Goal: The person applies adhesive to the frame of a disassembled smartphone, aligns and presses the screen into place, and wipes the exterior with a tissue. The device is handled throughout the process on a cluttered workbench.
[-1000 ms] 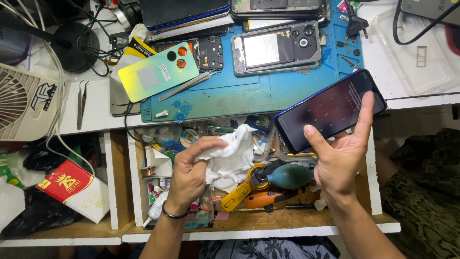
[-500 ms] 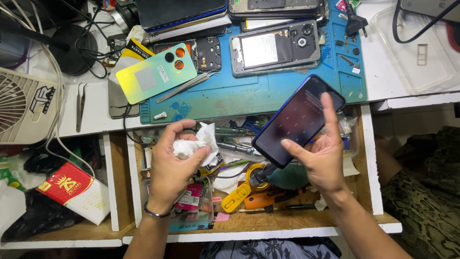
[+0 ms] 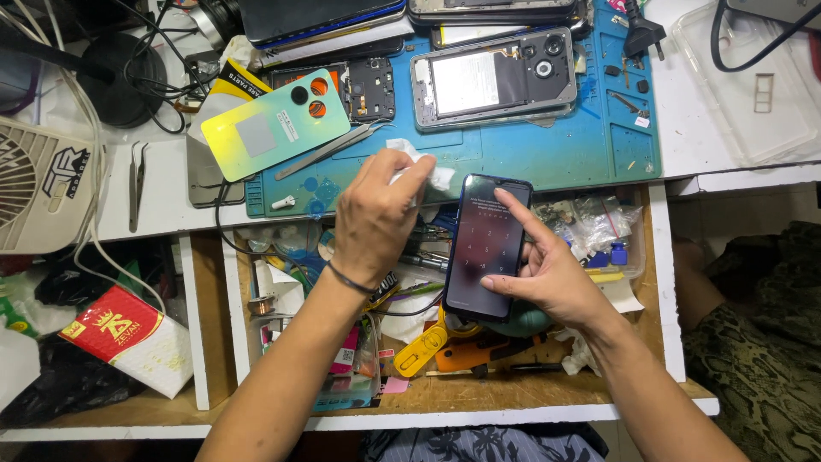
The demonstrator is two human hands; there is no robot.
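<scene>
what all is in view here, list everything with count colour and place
phone: 1, black, screen lit, over the open drawer, held
tissue: 1, white, crumpled, at mat's front edge
work mat: 1, blue, on desk
back cover: 1, green-yellow, mat's left end
opened phone: 1, grey, on mat
tweezers: 1, metal, left of mat
fan: 1, white, far left
drawer: 1, wooden, full of tools
left hand: fingers around tissue
right hand: holds phone
</scene>
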